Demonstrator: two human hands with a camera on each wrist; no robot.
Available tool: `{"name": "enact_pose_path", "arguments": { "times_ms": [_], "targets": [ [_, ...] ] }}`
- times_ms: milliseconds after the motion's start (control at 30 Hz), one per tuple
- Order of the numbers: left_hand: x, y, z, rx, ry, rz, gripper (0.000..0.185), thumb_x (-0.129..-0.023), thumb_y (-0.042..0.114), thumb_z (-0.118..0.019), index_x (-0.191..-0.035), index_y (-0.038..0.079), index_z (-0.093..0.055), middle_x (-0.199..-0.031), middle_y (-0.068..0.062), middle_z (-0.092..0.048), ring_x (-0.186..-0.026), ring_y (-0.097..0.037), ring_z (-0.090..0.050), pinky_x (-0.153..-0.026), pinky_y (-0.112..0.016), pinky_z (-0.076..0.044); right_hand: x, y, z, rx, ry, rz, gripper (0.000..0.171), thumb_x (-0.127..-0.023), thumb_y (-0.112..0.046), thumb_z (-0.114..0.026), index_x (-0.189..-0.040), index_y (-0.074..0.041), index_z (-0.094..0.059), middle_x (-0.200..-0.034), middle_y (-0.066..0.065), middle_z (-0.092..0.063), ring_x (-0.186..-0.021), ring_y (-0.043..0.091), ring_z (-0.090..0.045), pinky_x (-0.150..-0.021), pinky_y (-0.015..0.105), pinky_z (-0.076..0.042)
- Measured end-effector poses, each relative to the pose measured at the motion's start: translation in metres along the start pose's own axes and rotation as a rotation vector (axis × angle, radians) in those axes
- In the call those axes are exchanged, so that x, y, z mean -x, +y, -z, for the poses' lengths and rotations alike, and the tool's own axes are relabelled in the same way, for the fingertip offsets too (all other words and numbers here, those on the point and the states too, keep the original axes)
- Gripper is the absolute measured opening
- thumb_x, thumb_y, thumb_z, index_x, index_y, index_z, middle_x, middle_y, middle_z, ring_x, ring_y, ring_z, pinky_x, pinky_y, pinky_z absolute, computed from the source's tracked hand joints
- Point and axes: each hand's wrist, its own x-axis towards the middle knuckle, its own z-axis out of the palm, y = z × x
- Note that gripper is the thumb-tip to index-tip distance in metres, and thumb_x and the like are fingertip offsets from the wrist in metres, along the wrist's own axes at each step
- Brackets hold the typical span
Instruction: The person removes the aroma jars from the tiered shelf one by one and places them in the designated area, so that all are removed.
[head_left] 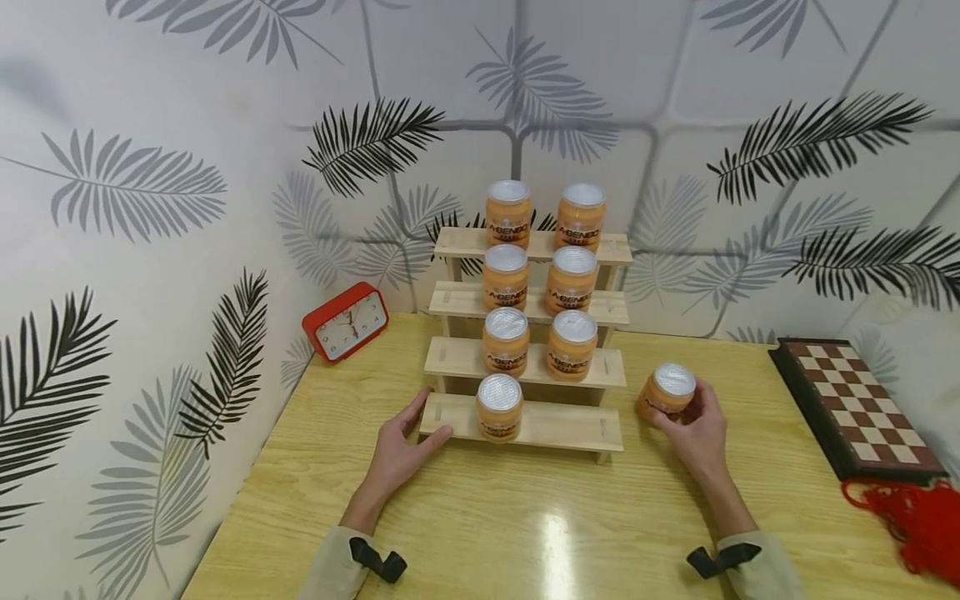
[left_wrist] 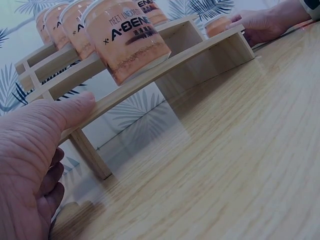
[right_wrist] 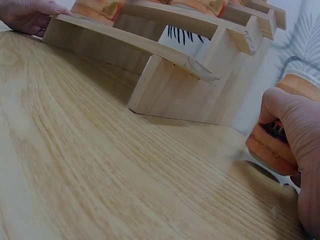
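A stepped wooden display rack (head_left: 525, 367) stands on the table, with several orange cans with silver lids on its tiers. The upper three tiers carry two cans each; the lowest bears a single can (head_left: 499, 408), left of its middle. My left hand (head_left: 401, 450) grips the left end of the lowest tier, thumb (left_wrist: 75, 110) on top of the board and fingers curled below. To the right of the rack, my right hand (head_left: 697, 425) holds another orange can (head_left: 663, 392) between thumb and fingers. In the right wrist view that can (right_wrist: 275, 140) leans, its base close over the table.
A red alarm clock (head_left: 347, 322) stands at the back left, by the wall. On the right lies a checkered game board (head_left: 862, 404) in a dark frame, with a red tasselled bundle (head_left: 918, 525) in front of it. Leaf-patterned walls (head_left: 675, 83) border the table (head_left: 465, 533) behind and left.
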Motion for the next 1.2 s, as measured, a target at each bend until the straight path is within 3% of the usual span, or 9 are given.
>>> {"name": "enact_pose_path", "arguments": {
  "times_ms": [333,500,633,767,933,1200],
  "targets": [
    [0.001,0.001,-0.004,0.014,0.009,0.016,0.079,-0.093,0.019,-0.082,-0.16,0.005,-0.041,-0.163,-0.011,-0.042,-0.151,-0.026,-0.037,-0.123,-0.048,-0.031,-0.004,0.006,0.005,0.046,-0.066,-0.001,0.074,-0.079,0.007,-0.086,-0.145,0.005,-0.051,-0.127,0.012,-0.058,-0.1,-0.005,-0.057,-0.079,0.007,-0.048],
    [0.001,0.002,-0.004,0.022,0.018,0.016,0.079,-0.093,0.018,-0.082,-0.16,0.005,-0.042,-0.163,-0.011,-0.042,-0.151,-0.026,-0.038,-0.123,-0.047,-0.031,-0.015,0.005,0.002,0.077,-0.054,0.018,0.074,-0.08,0.006,-0.086,-0.146,0.005,-0.052,-0.129,0.019,-0.062,-0.099,-0.009,-0.054,-0.08,0.007,-0.047],
    [0.0,0.003,-0.003,0.018,0.019,0.01,0.079,-0.093,0.018,-0.082,-0.159,0.004,-0.042,-0.163,-0.012,-0.042,-0.151,-0.027,-0.037,-0.123,-0.049,-0.031,-0.024,-0.002,-0.003,0.083,-0.054,-0.023,0.073,-0.083,0.006,-0.083,-0.147,0.007,-0.051,-0.134,0.024,-0.06,-0.104,-0.008,-0.052,-0.086,0.011,-0.049],
    [-0.001,0.002,-0.002,0.013,0.02,0.011,0.08,-0.093,0.02,-0.083,-0.159,0.003,-0.042,-0.163,-0.012,-0.042,-0.151,-0.027,-0.037,-0.122,-0.048,-0.031,-0.038,-0.001,-0.005,0.085,-0.075,-0.061,0.073,-0.086,0.003,-0.081,-0.15,0.006,-0.048,-0.138,0.025,-0.059,-0.106,-0.004,-0.052,-0.09,0.015,-0.05],
    [-0.002,0.001,-0.002,0.009,0.021,0.009,0.08,-0.093,0.021,-0.083,-0.159,0.003,-0.042,-0.163,-0.011,-0.042,-0.151,-0.025,-0.037,-0.122,-0.046,-0.031,-0.058,0.015,-0.007,0.073,-0.074,-0.068,0.075,-0.086,-0.001,-0.084,-0.153,-0.001,-0.05,-0.134,0.022,-0.063,-0.102,-0.001,-0.055,-0.085,0.009,-0.049],
    [0.0,0.002,-0.002,0.001,0.018,0.015,0.08,-0.093,0.02,-0.083,-0.159,0.003,-0.042,-0.163,-0.012,-0.042,-0.151,-0.026,-0.037,-0.123,-0.047,-0.031,-0.078,0.03,-0.016,0.076,-0.037,-0.035,0.066,-0.083,-0.003,-0.086,-0.144,0.001,-0.06,-0.125,0.023,-0.067,-0.098,0.006,-0.06,-0.081,0.011,-0.051]
  ]
}}
